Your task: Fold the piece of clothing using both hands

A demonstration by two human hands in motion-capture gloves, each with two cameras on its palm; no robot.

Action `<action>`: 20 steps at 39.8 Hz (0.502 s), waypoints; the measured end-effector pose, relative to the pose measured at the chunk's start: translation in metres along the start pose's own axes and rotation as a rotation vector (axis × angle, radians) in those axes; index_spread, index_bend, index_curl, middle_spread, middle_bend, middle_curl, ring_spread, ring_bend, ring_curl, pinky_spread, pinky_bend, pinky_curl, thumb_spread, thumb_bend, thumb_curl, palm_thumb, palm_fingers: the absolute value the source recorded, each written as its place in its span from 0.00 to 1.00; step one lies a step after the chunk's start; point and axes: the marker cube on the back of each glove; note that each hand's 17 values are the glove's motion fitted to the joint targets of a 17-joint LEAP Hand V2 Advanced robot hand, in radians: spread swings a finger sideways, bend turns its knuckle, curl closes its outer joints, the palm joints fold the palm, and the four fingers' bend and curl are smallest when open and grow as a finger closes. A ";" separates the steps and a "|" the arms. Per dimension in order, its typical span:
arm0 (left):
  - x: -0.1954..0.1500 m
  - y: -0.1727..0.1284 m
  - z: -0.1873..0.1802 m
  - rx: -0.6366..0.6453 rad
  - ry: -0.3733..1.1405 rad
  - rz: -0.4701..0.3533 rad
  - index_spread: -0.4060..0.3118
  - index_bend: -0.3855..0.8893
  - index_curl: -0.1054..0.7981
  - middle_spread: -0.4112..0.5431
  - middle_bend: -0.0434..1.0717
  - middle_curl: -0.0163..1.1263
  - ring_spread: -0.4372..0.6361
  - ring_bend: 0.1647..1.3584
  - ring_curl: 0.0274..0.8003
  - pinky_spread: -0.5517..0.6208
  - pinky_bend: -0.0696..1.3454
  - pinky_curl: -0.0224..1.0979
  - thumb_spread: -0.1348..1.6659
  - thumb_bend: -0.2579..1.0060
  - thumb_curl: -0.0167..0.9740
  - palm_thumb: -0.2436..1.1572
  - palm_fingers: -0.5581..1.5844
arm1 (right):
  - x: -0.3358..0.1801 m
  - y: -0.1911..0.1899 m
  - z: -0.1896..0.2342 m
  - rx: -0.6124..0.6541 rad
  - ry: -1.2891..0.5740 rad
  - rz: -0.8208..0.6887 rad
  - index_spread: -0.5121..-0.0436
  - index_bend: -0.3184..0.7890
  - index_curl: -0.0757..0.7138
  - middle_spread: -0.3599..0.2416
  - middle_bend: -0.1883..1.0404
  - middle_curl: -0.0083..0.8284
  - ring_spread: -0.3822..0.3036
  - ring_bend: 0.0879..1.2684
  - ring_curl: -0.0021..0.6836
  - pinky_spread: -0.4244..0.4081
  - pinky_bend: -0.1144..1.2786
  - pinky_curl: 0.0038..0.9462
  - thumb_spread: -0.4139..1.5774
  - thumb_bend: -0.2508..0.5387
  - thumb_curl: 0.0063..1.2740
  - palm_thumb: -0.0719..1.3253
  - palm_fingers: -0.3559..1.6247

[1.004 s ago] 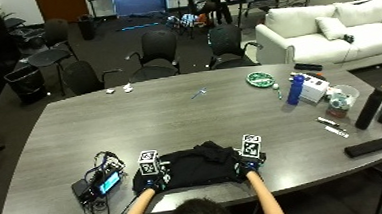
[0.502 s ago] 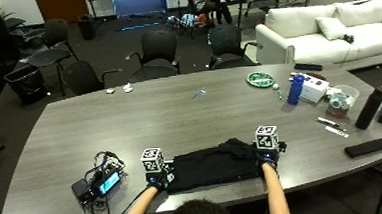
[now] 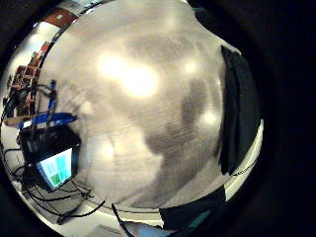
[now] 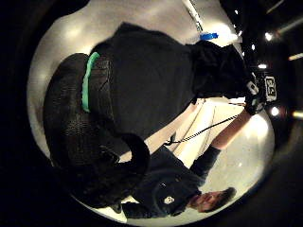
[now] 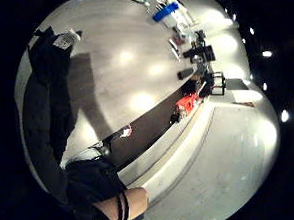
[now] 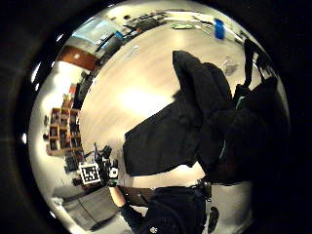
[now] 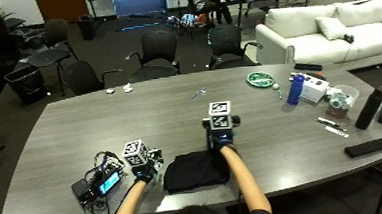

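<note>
While folded black clothing (image 7: 195,170) on grey table (image 7: 178,118), right hand (image 7: 221,141) fingers gripping its edge; left fingers unclear.

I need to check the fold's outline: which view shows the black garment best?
The outside view: the black garment lies whole on the table. Both thumb side views show it close, partly behind gloved fingers; the little finger side views catch only an edge.

A blue bottle (image 7: 296,89) stands beside a white box (image 7: 314,88) (green plate (image 7: 261,78) nearby).
</note>
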 end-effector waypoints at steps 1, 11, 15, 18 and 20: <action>-0.007 -0.003 -0.008 0.077 -0.015 -0.027 0.46 0.47 0.62 0.52 0.20 0.28 0.74 0.23 0.37 0.76 0.18 0.30 0.87 0.20 0.34 0.37 0.42 | -0.024 0.005 0.000 -0.001 0.008 -0.037 0.52 0.47 0.57 0.23 0.44 0.62 0.17 0.43 0.66 0.08 0.48 0.40 0.42 0.28 0.52 0.75 0.84; -0.084 -0.001 -0.048 0.353 0.020 -0.171 0.46 0.46 0.61 0.49 0.22 0.30 0.69 0.21 0.36 0.71 0.16 0.29 0.89 0.23 0.35 0.43 0.47 | -0.208 0.045 0.071 -0.084 0.106 -0.278 0.52 0.42 0.61 0.20 0.45 0.64 0.15 0.45 0.68 0.07 0.48 0.40 0.37 0.27 0.55 0.75 0.84; -0.102 0.013 -0.059 0.381 0.054 -0.195 0.46 0.46 0.62 0.49 0.23 0.31 0.67 0.20 0.36 0.69 0.16 0.28 0.89 0.24 0.36 0.46 0.49 | -0.258 0.091 0.100 -0.284 0.084 -0.383 0.54 0.31 0.55 0.19 0.46 0.64 0.14 0.51 0.70 0.06 0.51 0.41 0.39 0.26 0.54 0.74 0.81; -0.108 0.022 -0.062 0.388 0.065 -0.205 0.46 0.46 0.62 0.48 0.22 0.32 0.66 0.20 0.36 0.68 0.16 0.27 0.89 0.24 0.37 0.47 0.50 | -0.280 0.107 0.111 -0.361 0.045 -0.434 0.56 0.28 0.50 0.20 0.46 0.64 0.14 0.55 0.71 0.06 0.54 0.42 0.42 0.26 0.54 0.73 0.79; -0.111 0.028 -0.066 0.399 0.068 -0.208 0.46 0.46 0.62 0.47 0.22 0.33 0.65 0.19 0.36 0.67 0.16 0.27 0.89 0.25 0.38 0.48 0.50 | -0.290 0.113 0.113 -0.388 0.017 -0.460 0.58 0.26 0.45 0.20 0.46 0.65 0.15 0.58 0.72 0.06 0.56 0.43 0.43 0.27 0.54 0.72 0.78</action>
